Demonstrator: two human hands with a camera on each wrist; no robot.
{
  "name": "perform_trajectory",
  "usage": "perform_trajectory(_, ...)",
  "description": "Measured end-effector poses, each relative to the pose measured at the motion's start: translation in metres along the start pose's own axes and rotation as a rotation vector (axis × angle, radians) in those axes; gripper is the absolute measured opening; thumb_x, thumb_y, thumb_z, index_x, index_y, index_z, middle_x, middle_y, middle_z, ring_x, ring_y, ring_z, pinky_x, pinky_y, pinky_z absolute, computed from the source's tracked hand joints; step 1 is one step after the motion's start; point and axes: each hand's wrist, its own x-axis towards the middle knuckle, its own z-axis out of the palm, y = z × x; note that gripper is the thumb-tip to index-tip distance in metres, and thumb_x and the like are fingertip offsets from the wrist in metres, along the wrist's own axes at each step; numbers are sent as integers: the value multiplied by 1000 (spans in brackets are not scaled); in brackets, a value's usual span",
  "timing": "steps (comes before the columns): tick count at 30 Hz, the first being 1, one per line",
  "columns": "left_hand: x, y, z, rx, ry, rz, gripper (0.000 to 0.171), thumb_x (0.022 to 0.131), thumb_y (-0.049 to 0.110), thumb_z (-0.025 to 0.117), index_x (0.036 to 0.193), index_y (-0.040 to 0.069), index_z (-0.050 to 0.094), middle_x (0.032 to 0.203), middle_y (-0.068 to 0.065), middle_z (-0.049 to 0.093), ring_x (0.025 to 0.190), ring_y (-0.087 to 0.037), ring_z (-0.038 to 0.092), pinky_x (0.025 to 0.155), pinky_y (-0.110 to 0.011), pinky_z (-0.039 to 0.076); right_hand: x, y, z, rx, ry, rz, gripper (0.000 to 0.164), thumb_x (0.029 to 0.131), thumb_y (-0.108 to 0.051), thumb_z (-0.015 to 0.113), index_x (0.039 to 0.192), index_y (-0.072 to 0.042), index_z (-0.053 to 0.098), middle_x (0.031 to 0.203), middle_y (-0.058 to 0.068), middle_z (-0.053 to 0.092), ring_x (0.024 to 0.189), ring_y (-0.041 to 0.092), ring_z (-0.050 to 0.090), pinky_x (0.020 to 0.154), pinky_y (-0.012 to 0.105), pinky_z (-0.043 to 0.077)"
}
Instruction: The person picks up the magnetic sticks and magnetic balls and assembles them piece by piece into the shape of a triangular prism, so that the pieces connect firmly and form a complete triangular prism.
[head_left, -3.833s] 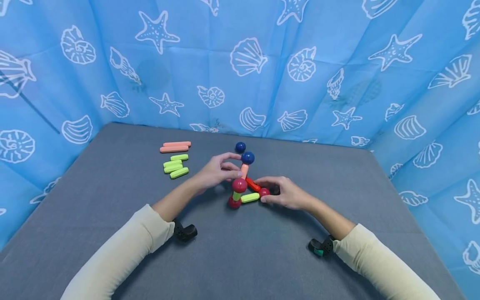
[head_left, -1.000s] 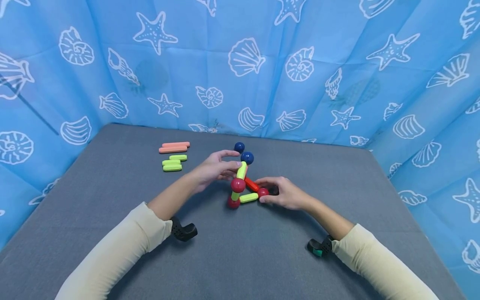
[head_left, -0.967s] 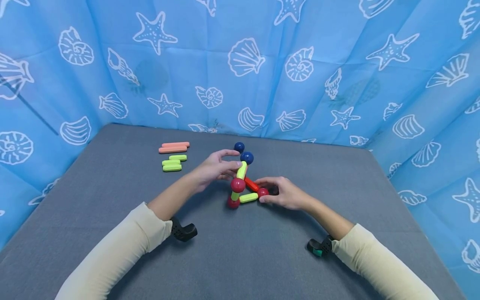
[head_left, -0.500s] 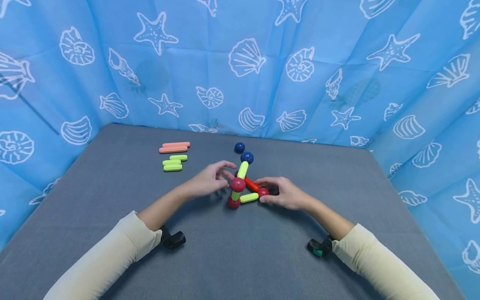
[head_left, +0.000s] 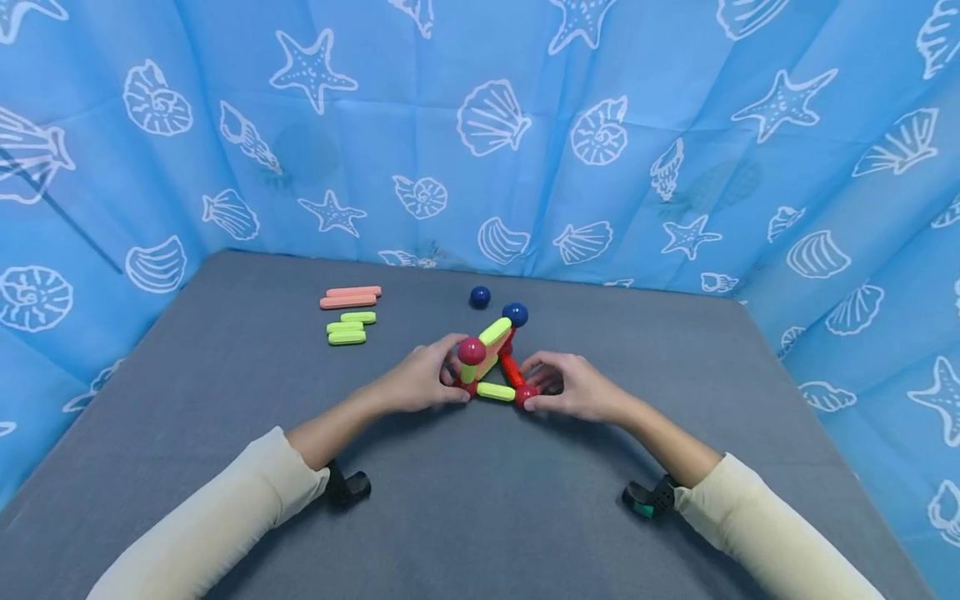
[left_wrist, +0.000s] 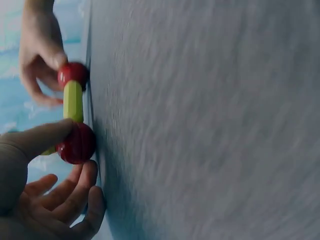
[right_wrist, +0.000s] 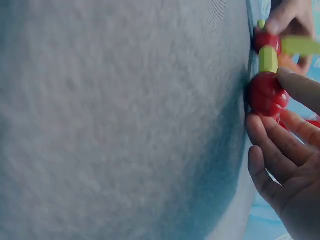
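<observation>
In the head view, an assembly of balls and rods stood on a grey cloth-covered table (head_left: 495,517), between the person's two bare hands. The left hand (head_left: 420,380) held the near left glossy red ball (head_left: 470,388) at its base, thumb in front and fingers bent around behind. The right hand (head_left: 576,386) pinched the near right glossy red ball (head_left: 527,396) in a narrow grip. A short lime-green faceted rod (head_left: 496,392) linked these two balls. An upright lime-green rod (head_left: 468,373) rose from the left one to a raised glossy red ball (head_left: 471,350), and a slanting lime-green rod (head_left: 495,332) ran from there toward a raised glossy dark-blue ball (head_left: 515,314). A bright red rod (head_left: 512,371) led back from the near right ball; a salmon rod (head_left: 493,352) sat under the slanting one, partly hidden. Farther back lay a loose dark-blue ball (head_left: 480,297), with two salmon rods (head_left: 349,302) and three lime-green rods (head_left: 347,337) well to its left.

In the left wrist view, the left thumb pressed the near left ball, fingertips opposite, while the right hand held the ball beyond.

In the right wrist view, the right thumb and fingertips pinched the near right ball; the left hand touched the other ball past the short rod.
</observation>
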Motion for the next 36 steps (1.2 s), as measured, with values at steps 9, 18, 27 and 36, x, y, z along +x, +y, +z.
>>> perform_trajectory(9, 20, -14, -15, 22, 61, 21, 59, 88, 2, 72, 141, 1, 48, 132, -18, 62, 116, -29, 63, 98, -42, 50, -4, -8, 5, 52, -116, -39, 40, 92, -21, 72, 126, -5, 61, 120, 6, 67, 108, 22, 65, 93, 42, 52)
perform_trajectory(18, 34, -16, -16, -4, 62, 18, 51, 90, -1, 68, 139, 1, 51, 132, -18, 60, 121, -31, 60, 101, -43, 48, 16, 20, -21, -31, 123, 50, 36, 92, -15, 71, 123, 1, 62, 114, 16, 69, 104, 30, 67, 88, 43, 55)
perform_trajectory(27, 26, -22, -23, -11, 60, 12, 52, 91, 1, 68, 140, 4, 52, 133, -15, 61, 119, -28, 61, 100, -43, 48, 36, 22, -21, -28, 93, 58, 38, 91, -10, 71, 126, 2, 63, 121, 17, 67, 111, 33, 65, 97, 48, 50)
perform_trajectory(36, -26, -39, -78, 304, 139, 63, 47, 87, -1, 73, 132, 0, 59, 122, -17, 66, 110, -32, 64, 92, -51, 51, 38, 24, -18, -26, 100, 61, 36, 91, -10, 71, 125, 2, 64, 120, 17, 67, 112, 34, 63, 98, 50, 48)
